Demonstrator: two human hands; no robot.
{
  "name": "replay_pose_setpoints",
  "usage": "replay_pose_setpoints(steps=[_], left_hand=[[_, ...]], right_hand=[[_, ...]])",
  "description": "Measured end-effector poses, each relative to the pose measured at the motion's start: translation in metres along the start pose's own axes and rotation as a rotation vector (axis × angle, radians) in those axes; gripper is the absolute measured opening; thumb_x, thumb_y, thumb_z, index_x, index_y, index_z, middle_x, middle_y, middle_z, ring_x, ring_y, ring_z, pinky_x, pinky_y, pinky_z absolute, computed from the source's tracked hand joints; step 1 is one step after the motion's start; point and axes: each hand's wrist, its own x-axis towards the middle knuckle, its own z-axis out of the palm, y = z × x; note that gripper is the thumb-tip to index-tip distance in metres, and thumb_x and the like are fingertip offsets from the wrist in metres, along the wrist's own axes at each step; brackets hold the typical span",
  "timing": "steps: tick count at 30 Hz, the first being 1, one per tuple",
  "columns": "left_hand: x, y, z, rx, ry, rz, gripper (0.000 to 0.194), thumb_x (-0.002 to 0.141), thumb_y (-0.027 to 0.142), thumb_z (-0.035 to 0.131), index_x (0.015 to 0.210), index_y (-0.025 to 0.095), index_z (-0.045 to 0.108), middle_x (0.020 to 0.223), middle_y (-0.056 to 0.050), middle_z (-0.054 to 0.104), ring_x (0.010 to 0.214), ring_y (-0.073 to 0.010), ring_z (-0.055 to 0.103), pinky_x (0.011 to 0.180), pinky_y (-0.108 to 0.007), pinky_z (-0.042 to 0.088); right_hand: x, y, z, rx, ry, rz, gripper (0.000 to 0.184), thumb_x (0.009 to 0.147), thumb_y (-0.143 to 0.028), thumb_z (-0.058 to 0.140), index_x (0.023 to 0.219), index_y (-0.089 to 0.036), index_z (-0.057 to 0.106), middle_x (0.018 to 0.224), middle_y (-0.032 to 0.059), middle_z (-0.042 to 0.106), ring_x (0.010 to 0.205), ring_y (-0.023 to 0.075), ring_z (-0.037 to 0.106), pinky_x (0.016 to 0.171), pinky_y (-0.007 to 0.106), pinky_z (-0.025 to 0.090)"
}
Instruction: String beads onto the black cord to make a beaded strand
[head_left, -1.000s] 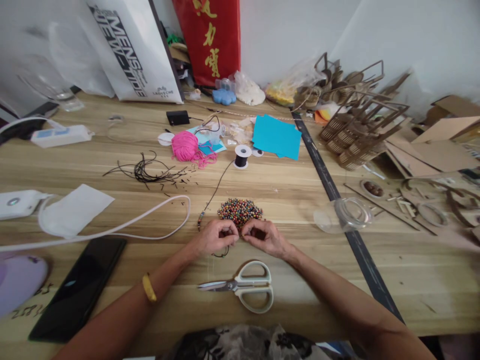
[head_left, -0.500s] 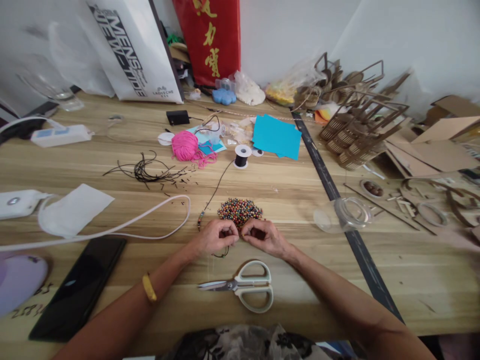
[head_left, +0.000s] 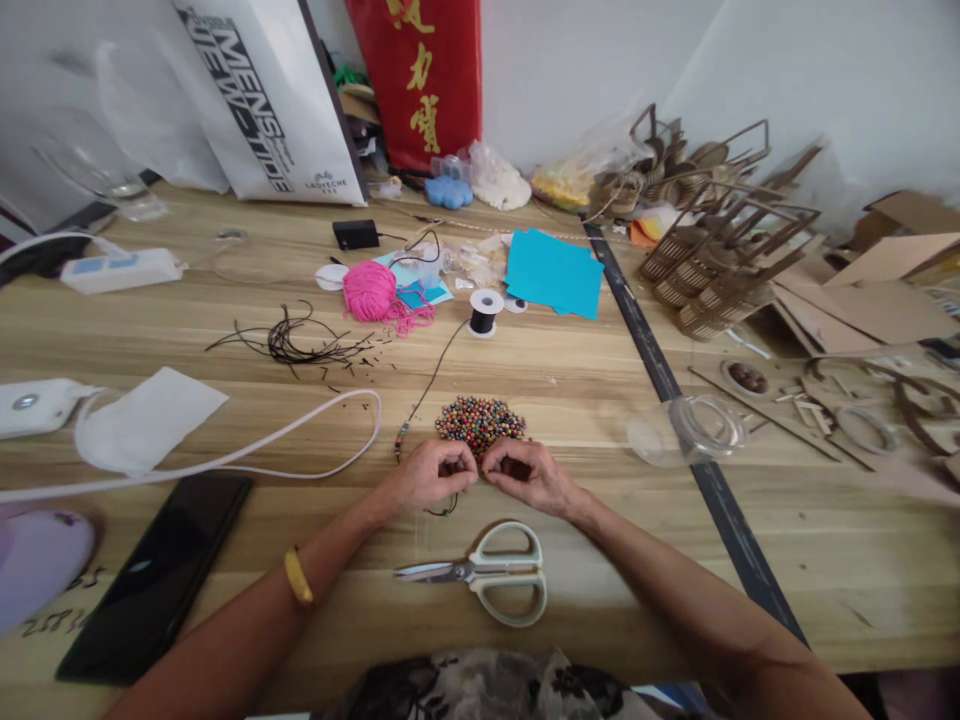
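Note:
My left hand (head_left: pixel 429 476) and my right hand (head_left: pixel 525 472) meet fingertip to fingertip just in front of a pile of small multicoloured beads (head_left: pixel 480 421). Both hands are closed in a pinch. A thin black cord (head_left: pixel 431 382) runs from a white spool of black thread (head_left: pixel 484 312) down to my left hand, and a short loop of it shows below the fingers. Whatever sits between the right fingertips is too small to make out. White-handled scissors (head_left: pixel 487 574) lie closed on the wooden table (head_left: pixel 570 390) just below my hands.
A black phone (head_left: pixel 154 575) lies at the lower left beside a white cable (head_left: pixel 247 455) and a white paper (head_left: pixel 150 415). Pink yarn (head_left: pixel 371 292), blue paper sheets (head_left: pixel 553 272) and black cord scraps (head_left: pixel 296 345) sit farther back. A clear jar (head_left: pixel 694 430) lies right; wooden cut-outs (head_left: pixel 720 250) are stacked behind it.

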Motion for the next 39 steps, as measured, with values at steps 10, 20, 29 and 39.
replay_pose_setpoints(steps=[10,20,29,39], left_hand=[[0.0008,-0.0015,0.0000,-0.009,-0.005,0.006,0.009,0.076,0.021,0.057,0.073,0.012,0.058,0.060,0.000,0.060,0.056,-0.0087,0.053,0.054,-0.018,0.041],[0.0008,-0.0008,0.0009,-0.018,0.005,-0.018,0.009,0.076,0.020,0.058,0.073,0.012,0.059,0.060,-0.001,0.060,0.056,-0.0094,0.053,0.055,-0.019,0.041],[0.0017,-0.0028,0.0001,-0.046,0.004,-0.017,0.008,0.073,0.018,0.063,0.074,0.011,0.064,0.062,-0.001,0.062,0.058,-0.0092,0.053,0.055,-0.018,0.041],[0.0020,-0.0047,0.0009,-0.105,0.009,-0.036,0.008,0.071,0.018,0.064,0.076,0.011,0.063,0.063,-0.002,0.064,0.059,-0.0100,0.056,0.057,-0.019,0.043]], right_hand=[[-0.0001,0.0015,0.0005,-0.003,-0.001,-0.017,0.019,0.087,-0.031,0.057,0.085,-0.013,0.062,0.077,0.0050,0.061,0.068,0.0117,0.056,0.062,0.022,0.045],[0.0002,0.0005,0.0007,-0.014,-0.006,0.001,0.020,0.087,-0.033,0.058,0.084,-0.013,0.062,0.076,0.0049,0.062,0.067,0.0117,0.056,0.060,0.022,0.045],[0.0007,0.0006,-0.0001,-0.007,-0.009,-0.026,0.020,0.087,-0.032,0.059,0.085,-0.013,0.064,0.079,0.0066,0.064,0.072,0.0133,0.058,0.064,0.023,0.046],[0.0008,0.0033,-0.0008,-0.012,-0.024,-0.067,0.020,0.087,-0.033,0.059,0.086,-0.013,0.064,0.082,0.0082,0.064,0.075,0.0147,0.059,0.066,0.026,0.048]])
